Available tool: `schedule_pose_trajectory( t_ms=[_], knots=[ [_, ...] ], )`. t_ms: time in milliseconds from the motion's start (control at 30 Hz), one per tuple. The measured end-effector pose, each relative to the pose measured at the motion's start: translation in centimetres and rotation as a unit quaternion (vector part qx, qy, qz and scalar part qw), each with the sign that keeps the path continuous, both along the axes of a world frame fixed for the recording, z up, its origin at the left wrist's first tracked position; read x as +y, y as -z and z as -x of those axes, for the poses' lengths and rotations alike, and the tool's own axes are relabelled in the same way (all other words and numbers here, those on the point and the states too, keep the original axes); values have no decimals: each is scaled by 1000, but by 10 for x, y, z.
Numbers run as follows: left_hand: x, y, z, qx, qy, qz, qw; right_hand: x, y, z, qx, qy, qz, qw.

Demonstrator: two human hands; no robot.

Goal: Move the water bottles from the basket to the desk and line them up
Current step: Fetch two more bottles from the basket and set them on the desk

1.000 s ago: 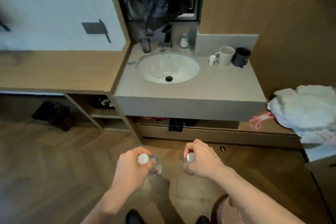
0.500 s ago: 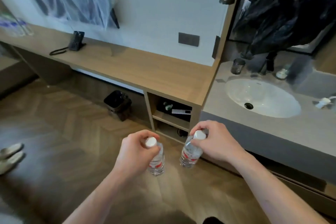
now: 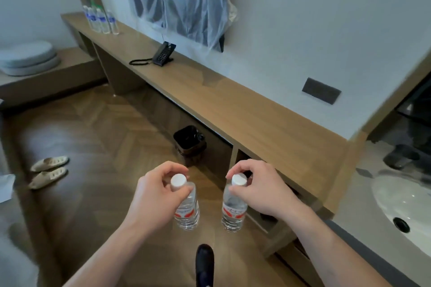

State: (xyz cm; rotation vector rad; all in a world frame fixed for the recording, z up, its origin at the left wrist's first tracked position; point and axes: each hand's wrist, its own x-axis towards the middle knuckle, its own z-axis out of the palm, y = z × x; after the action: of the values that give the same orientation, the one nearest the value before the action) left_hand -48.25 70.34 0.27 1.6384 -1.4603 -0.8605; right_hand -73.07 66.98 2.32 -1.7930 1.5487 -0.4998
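My left hand (image 3: 156,191) grips the neck of a clear water bottle (image 3: 187,211) with a white cap and a red label. My right hand (image 3: 261,191) holds a second such bottle (image 3: 233,212) the same way. Both bottles hang upright over the wooden floor, in front of the long wooden desk (image 3: 233,109). At the desk's far left end stands a tight group of several bottles with blue labels (image 3: 101,20). The basket is out of view.
A black telephone (image 3: 163,55) sits on the desk below a plastic-covered screen (image 3: 182,0). A black waste bin (image 3: 190,143) stands under the desk. A white sink (image 3: 405,207) lies to the right, slippers (image 3: 47,171) to the left, my shoe (image 3: 204,263) below.
My view has swung left from the sink to the long desk, bringing its far end with the standing bottles into sight. Both hands keep their bottles, held in front of me.
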Motion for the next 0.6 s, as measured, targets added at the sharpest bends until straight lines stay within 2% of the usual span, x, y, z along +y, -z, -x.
schedule_pose_trajectory(
  t_ms=[267,600],
  knots=[
    [-113,-10,-75,-41,-80,-15,996,-140,4,-72,-12,-76,-4,997],
    [-225,-21,-176,-25,-162,14,986,-294,-20,-178,11,-170,20,985]
  ],
)
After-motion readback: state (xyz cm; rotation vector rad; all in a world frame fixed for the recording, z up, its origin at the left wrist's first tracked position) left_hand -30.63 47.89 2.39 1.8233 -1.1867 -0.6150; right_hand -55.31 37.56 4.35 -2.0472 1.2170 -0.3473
